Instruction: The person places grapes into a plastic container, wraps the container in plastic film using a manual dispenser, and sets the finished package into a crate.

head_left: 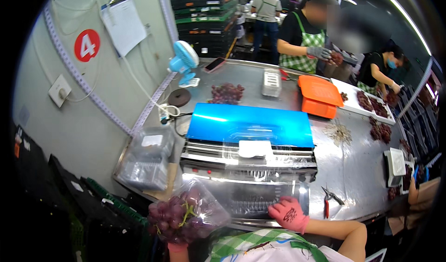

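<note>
A bunch of dark red grapes (174,218) with green stems is held up at the lower left by my left hand (178,247). Only the pink glove's lower part shows under the fruit; its fingers are hidden. Clear plastic packaging (209,208) stands against the grapes' right side. My right hand (290,214), in a pink glove, is closed at the front plate of a wrapping machine (251,125) with a blue cover. Whatever its curled fingers hold cannot be made out. Clear film and a white rectangle lie across the machine's front.
Stacked clear plastic boxes (146,164) stand left of the machine. Red-handled snips (329,199) lie to the right. An orange scale (320,94), loose grapes (227,93) and a blue fan (185,62) are farther back. Co-workers handle grapes across the table (353,169).
</note>
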`<state>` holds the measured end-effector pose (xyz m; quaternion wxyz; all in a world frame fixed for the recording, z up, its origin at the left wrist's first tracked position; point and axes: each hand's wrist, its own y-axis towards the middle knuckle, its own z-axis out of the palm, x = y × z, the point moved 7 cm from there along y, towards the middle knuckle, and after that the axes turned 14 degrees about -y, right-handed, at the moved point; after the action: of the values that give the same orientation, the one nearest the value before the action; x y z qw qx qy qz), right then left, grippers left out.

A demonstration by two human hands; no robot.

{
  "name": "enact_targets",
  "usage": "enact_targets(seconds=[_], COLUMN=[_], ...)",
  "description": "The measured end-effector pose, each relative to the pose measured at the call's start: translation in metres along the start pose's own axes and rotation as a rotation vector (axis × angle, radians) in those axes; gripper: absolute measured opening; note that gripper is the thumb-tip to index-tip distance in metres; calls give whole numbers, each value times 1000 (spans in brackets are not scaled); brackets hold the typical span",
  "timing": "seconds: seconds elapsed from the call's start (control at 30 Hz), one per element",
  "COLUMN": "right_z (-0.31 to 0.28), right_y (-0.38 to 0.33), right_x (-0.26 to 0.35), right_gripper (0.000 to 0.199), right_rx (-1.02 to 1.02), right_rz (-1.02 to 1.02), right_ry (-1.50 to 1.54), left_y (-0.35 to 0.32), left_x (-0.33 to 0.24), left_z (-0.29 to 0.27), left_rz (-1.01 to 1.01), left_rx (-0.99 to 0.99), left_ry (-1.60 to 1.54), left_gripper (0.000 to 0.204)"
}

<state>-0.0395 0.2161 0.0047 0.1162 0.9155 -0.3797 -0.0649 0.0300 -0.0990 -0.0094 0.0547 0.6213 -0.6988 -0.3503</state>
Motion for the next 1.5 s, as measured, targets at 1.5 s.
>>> enact_targets(seconds=[1.5], right_z=[-38], right_y=[-12], right_x=[-90], right_gripper=[58], right_rx=[399], right_rz=[711], right_ry=[865], left_y=[133], left_x=[-75], left_z=[147], left_rz=[-639], left_rx=[969], left_ry=[-1115], left_gripper=[7])
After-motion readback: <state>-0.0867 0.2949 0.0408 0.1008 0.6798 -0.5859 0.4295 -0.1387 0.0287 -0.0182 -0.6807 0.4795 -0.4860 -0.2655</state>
